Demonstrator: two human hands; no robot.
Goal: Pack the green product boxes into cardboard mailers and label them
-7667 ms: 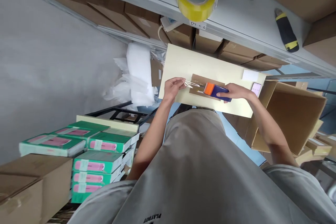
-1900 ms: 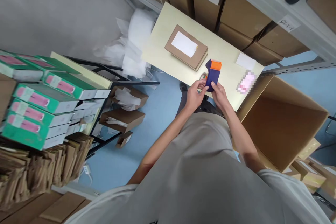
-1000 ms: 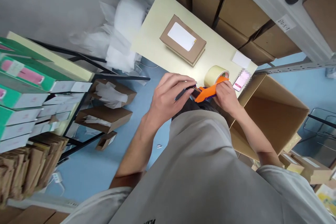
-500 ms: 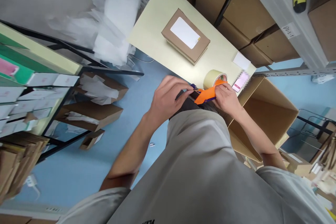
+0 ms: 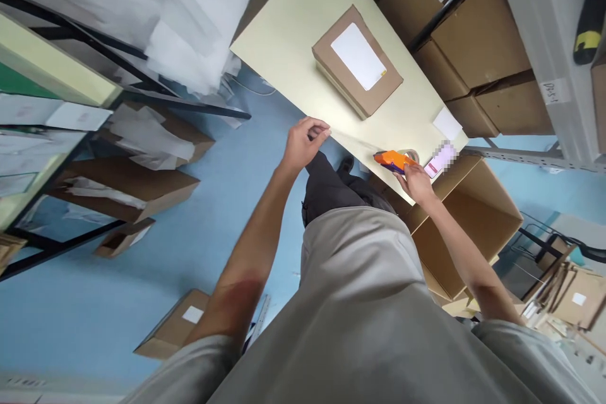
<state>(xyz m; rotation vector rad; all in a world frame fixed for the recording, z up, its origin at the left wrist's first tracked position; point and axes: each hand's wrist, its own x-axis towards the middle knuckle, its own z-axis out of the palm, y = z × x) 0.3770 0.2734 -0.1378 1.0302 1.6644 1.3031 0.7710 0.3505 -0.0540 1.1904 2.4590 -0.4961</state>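
Observation:
My right hand [image 5: 417, 184] is closed around an orange and purple tape dispenser [image 5: 392, 159], held over the near edge of the table. Part of a tape roll [image 5: 413, 156] shows behind the dispenser. My left hand [image 5: 307, 142] pinches the end of a clear strip of tape [image 5: 351, 139], which stretches faintly across to the dispenser. Beyond both hands, a closed brown cardboard box [image 5: 358, 63] with a white label lies on the pale yellow table [image 5: 279, 31].
A phone [image 5: 438, 161] and a white paper [image 5: 447, 123] lie at the table's right end, beside a large open carton [image 5: 478, 208]. Cardboard boxes [image 5: 483, 38] fill the shelf behind. White packing wrap [image 5: 189, 25] hangs to the left. A small carton [image 5: 175, 322] is on the blue floor.
My hands have moved apart, the left one away from the dispenser, drawing a strip of tape out between them. The view has shifted, and a carton on the floor has come into sight.

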